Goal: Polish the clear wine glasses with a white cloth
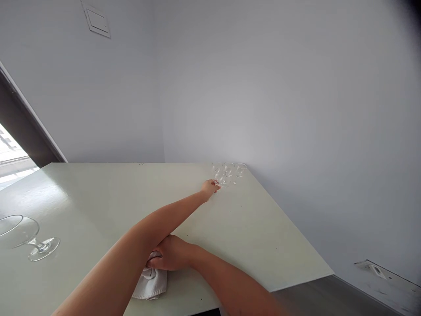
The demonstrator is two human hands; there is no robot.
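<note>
My left hand [209,188] stretches across to the far right corner of the table, its fingers closed around the stem of a clear stemmed glass [217,172]. Right beside it stand several more stemmed glasses [229,169], grouped close together; their clear outlines overlap, so I cannot tell them fully apart. Under my left forearm, my right hand [171,253] grips a bunched white cloth [151,284], whose lower part hangs down against the tabletop. The left forearm hides part of that hand and cloth.
Another stemmed glass [42,249] lies at the left edge of view, partly cut off. The pale glossy table [256,237] meets the walls at its back and right. A wall switch [98,21] is high up, a socket plate [375,269] low at right.
</note>
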